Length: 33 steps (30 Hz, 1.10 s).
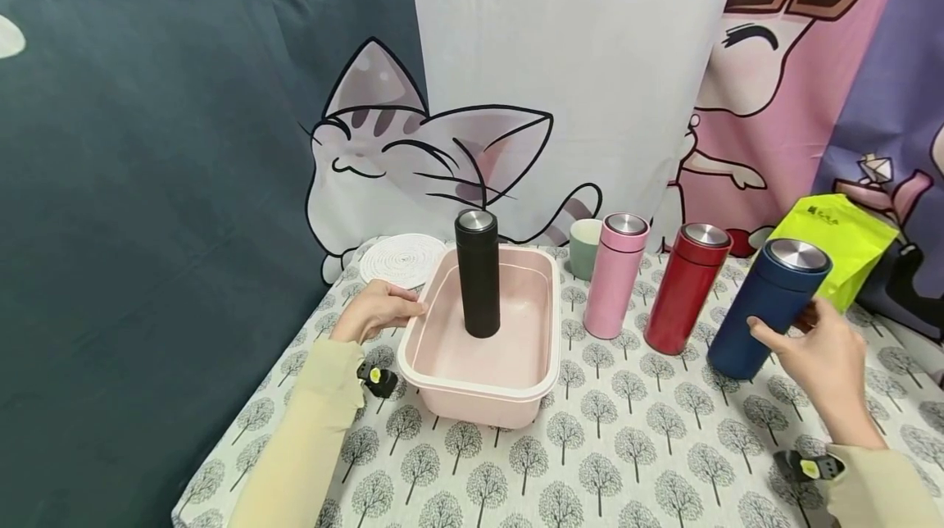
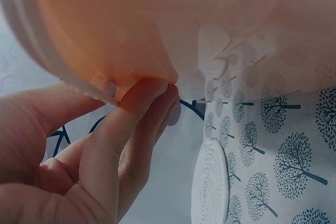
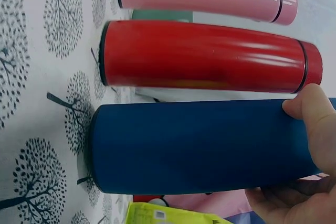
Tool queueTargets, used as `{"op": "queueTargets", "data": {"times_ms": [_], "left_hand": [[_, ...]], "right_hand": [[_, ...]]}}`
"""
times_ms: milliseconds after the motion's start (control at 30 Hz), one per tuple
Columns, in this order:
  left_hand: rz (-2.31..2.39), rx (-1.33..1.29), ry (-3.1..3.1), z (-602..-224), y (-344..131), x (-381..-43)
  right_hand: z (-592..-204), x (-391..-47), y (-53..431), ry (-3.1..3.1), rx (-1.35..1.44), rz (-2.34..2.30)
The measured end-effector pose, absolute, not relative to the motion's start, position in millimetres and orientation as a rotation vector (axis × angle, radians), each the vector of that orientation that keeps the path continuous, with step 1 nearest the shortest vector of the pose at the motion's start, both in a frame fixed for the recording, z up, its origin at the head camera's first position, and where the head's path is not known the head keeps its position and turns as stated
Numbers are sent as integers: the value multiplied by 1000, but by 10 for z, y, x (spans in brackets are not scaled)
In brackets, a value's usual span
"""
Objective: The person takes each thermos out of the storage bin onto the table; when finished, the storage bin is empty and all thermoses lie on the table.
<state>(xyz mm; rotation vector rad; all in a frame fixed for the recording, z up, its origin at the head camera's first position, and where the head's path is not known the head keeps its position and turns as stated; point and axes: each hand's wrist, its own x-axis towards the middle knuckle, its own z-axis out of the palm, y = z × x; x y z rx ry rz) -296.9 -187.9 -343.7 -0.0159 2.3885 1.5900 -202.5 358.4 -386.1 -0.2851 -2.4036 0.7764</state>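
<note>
A pale pink plastic basin stands on the tree-print tablecloth. Its left rim is pinched between the thumb and fingers of my left hand; in the left wrist view those fingers press the wall from outside. Inside the basin a black thermos flask with a steel-topped lid stands upright. My right hand grips a blue thermos flask, thumb on the near side. Its base is at the cloth; I cannot tell whether it touches.
Left of the blue flask stand a red thermos flask and a pink one. A green cup is behind them. A lime-yellow bag sits at the back right, a round white woven mat at the back left. Printed curtains hang behind.
</note>
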Motion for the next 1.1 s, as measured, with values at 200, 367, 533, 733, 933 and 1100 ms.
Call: {"op": "queueTargets", "data": {"times_ms": [200, 367, 533, 733, 933, 1100], "left_hand": [[1600, -31, 2382, -3439, -1875, -2981], [1608, -24, 2379, -3452, -1866, -2984], [1589, -32, 2384, -3451, -1869, -2982], [1580, -41, 2397, -3415, -1896, -2972], [1560, -18, 2415, -3403, -1913, -2956], [1550, 9, 2418, -3426, -1890, -2950]], "right_hand": [[-3888, -2102, 3619, -2422, -302, 827], [-3907, -2122, 3635, -2423, -315, 846], [-3901, -2151, 3674, -2457, -338, 835], [-3834, -2213, 3728, -2535, -290, 782], [-3802, -2224, 3740, -2575, -273, 805], [-3852, -2157, 3748, -2567, -318, 888]]}}
